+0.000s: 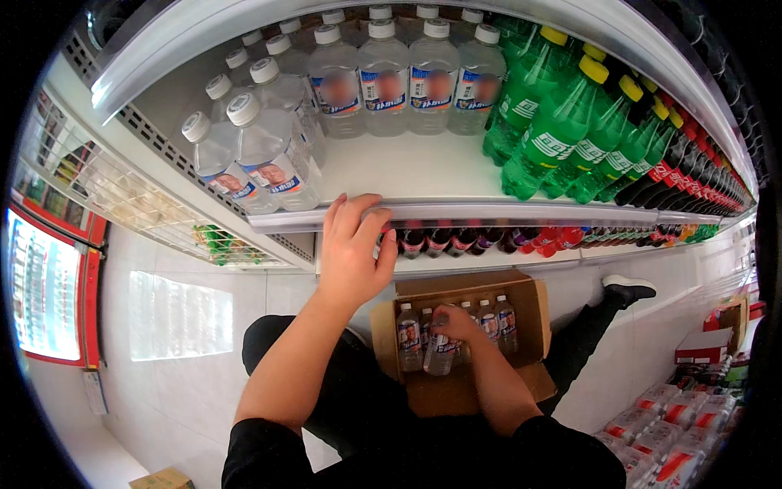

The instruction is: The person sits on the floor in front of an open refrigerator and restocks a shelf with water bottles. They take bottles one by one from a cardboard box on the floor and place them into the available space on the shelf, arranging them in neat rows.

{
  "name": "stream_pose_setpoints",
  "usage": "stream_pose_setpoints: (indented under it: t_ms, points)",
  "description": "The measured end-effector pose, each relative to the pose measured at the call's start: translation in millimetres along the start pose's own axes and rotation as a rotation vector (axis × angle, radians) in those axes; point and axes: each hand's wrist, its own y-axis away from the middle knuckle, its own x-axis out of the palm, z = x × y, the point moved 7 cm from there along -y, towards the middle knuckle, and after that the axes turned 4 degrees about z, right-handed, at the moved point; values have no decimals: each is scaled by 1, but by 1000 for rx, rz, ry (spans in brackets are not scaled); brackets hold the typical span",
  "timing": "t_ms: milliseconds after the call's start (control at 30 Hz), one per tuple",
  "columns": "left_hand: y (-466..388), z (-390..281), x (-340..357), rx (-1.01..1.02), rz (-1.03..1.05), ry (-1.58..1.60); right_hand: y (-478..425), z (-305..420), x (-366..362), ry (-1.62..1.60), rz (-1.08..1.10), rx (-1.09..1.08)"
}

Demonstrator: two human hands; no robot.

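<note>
My left hand (pixel 357 253) rests over the front edge (pixel 489 212) of a white store shelf (pixel 391 168), fingers bent and holding no bottle. Below it, my right hand (pixel 457 322) grips a clear plastic bottle (pixel 441 353) by its upper part, tilted, inside an open cardboard box (pixel 470 282). Several more clear bottles with white caps, such as one labelled bottle (pixel 409 336), stand upright in that box. On the shelf, matching clear bottles (pixel 385 91) line the back, and others (pixel 275 165) form rows at the left. My right hand hides the held bottle's cap.
Green soda bottles (pixel 544 140) with yellow caps and dark cola bottles (pixel 672 165) fill the shelf's right side. A lower shelf (pixel 415 263) holds more drinks. Wrapped bottle packs (pixel 672 422) lie on the floor at right. A wire rack (pixel 140 183) and red-framed cooler (pixel 91 305) stand left.
</note>
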Motion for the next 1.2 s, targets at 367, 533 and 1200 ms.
stream_pose_setpoints:
  t_ms: [367,533,1200]
  points:
    - [2,-9,-28,76,-135,77,149,250,-163,-268,-448,-763]
    - [5,-36,-50,237,-337,34,209,313,-204,-493,-1061,-1064]
    - [-7,1,-16,-115,-74,-236,126,497,-208,664,-1044,-773]
